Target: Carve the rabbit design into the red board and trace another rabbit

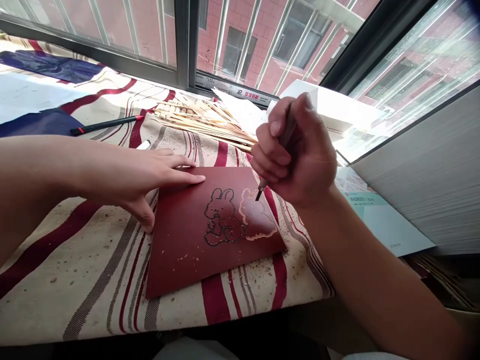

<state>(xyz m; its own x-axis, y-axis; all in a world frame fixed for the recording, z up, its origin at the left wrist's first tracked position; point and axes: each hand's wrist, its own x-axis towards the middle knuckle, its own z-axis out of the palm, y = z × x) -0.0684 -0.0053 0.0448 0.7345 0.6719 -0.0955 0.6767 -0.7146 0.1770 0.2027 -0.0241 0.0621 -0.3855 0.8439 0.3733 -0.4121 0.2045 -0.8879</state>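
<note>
A dark red linoleum block lies on the cloth, with a carved rabbit outline and a paler cut-away rabbit shape on it. My left hand presses flat on the block's upper left corner, fingers spread. My right hand is closed around a slim carving tool. The tool's metal tip touches the block at the edge of the pale shape. Part of the tool's shaft is hidden by my fingers.
A striped cream and red cloth covers the table, dotted with carving shavings. Behind the block lie a bundle of thin wooden strips and a black and red pencil. A white box and pale teal booklet lie right, before a window frame.
</note>
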